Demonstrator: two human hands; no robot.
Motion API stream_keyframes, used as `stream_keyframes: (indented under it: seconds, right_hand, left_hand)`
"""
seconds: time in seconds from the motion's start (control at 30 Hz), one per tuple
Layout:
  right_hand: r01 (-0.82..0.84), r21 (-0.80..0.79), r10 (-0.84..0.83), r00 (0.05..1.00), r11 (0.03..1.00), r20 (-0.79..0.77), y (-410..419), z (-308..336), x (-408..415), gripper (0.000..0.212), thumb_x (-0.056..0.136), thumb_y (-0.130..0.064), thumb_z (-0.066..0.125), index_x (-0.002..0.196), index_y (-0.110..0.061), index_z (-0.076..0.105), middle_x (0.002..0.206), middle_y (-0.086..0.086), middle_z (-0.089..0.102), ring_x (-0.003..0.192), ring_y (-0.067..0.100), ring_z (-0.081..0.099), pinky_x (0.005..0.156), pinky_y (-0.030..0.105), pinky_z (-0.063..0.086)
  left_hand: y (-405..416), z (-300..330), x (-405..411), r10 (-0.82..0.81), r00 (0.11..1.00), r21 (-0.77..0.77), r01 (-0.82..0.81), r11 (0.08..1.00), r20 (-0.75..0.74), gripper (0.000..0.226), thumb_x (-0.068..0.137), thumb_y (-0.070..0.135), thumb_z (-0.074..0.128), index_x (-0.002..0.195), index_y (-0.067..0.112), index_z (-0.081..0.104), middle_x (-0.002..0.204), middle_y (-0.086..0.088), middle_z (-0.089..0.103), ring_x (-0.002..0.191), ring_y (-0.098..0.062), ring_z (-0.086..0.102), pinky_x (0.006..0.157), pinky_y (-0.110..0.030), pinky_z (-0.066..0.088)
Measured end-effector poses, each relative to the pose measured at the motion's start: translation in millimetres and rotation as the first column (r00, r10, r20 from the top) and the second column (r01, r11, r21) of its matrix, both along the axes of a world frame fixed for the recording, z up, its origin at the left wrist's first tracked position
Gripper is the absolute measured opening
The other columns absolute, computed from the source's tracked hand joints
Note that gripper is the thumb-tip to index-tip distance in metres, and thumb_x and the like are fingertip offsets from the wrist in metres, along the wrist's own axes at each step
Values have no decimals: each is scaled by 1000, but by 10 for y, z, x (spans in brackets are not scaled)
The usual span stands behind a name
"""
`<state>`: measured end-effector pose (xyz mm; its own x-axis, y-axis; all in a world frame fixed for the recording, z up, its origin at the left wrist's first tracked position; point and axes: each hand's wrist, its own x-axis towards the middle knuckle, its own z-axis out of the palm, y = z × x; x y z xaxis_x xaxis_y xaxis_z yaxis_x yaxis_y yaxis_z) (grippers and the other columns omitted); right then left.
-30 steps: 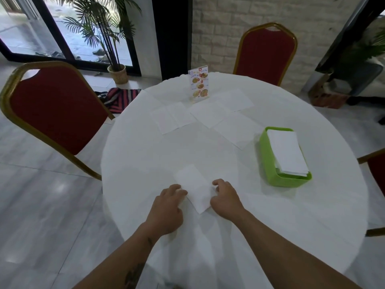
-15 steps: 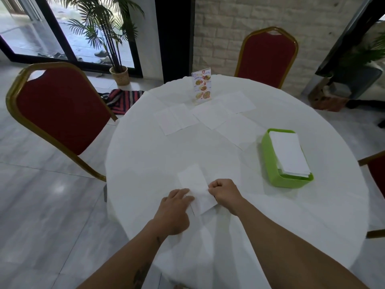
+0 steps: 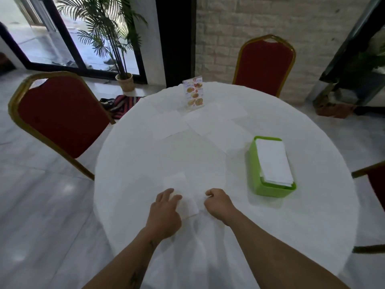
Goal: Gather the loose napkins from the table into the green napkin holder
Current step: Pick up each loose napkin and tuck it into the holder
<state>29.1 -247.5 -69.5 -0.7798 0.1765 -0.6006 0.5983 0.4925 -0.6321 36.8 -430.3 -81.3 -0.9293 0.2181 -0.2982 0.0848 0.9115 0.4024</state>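
While several loose napkins (image 3: 169, 126) are left lying flat across the far side of the table (image 3: 133, 155), one folded napkin (image 3: 183, 192) at the near edge is pressed under the left hand (image 3: 164, 213), fingers loosely spread. The right hand (image 3: 218, 205) is curled beside it; whether its edge is pinched cannot be told. A lift and carry to the green napkin holder (image 3: 253, 163), well apart, is judged to be next.

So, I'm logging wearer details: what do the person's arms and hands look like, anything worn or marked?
Both forearms are bare, with no sleeves in view. The left hand and right hand wear no gloves, and no rings show. The left forearm bears a dark tattoo.
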Motion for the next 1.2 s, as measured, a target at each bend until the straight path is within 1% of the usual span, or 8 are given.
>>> stream_keyframes:
  seconds: [0.13,0.2,0.23,0.27,0.33,0.57,0.8,1.2]
  right_hand:
    - [34,-101,-32,999,994,23,-52,-91,-124,53,80,-13,55,132,-9,59,124,12,65,112,31,64,99,41,53]
    - [44,-150,-41,999,988,26,-109,-92,-177,36,77,-8,57,110,-4,68,99,10,69,89,29,68,82,38,57]
    - [53,-177,-50,999,983,22,-143,-96,-197,39,76,-5,57,111,10,51,85,9,64,75,26,63,69,34,53]
    - [55,-189,-50,998,980,30,-186,-75,-211,23,77,-3,57,75,-22,44,76,10,58,66,24,57,61,32,47]
    - [58,-188,-49,997,980,53,-262,-80,-236,14,81,-6,58,72,-15,63,71,10,59,60,23,54,55,29,43]
    - [8,-103,-9,1000,995,-10,-413,-156,-310,9,85,-21,63,78,-17,66,85,2,65,85,24,63,71,29,48]
    - [-8,-3,7,980,1000,-199,-266,71,-313,18,84,-15,58,67,-18,56,69,-5,59,62,12,53,59,26,42]
    - [223,13,-183,830,975,-527,1458,865,-428,9,86,-14,67,81,-21,65,82,-6,67,75,9,59,66,21,41]
  left_hand:
    - [21,-47,100,43,996,-49,-39,998,76,70,80,13,46,146,27,28,160,-2,13,146,-23,10,119,-40,17]
    - [8,-46,107,36,996,-49,-32,998,83,72,79,13,46,147,27,27,160,-2,15,147,-22,12,119,-40,17]
    - [2,-41,101,36,996,-45,-32,998,86,72,79,12,47,147,27,27,160,-1,16,146,-22,13,119,-40,18]
    - [-7,-34,94,35,995,-40,-31,999,90,73,79,12,47,147,26,27,159,-1,18,146,-21,14,119,-39,18]
    - [-31,-27,80,23,995,-22,-21,1000,101,73,78,13,48,147,26,29,159,1,20,146,-20,16,118,-39,19]
    - [-125,-6,82,57,987,106,-73,992,150,69,78,9,43,145,24,35,156,4,28,143,-17,23,118,-38,23]
    - [28,139,-77,197,968,303,-237,923,157,57,82,7,45,138,18,45,145,1,42,132,-16,42,105,-21,31]
    - [1538,643,-522,93,996,515,-84,853,7,46,91,16,49,136,24,46,141,3,47,122,-14,49,103,-28,39]
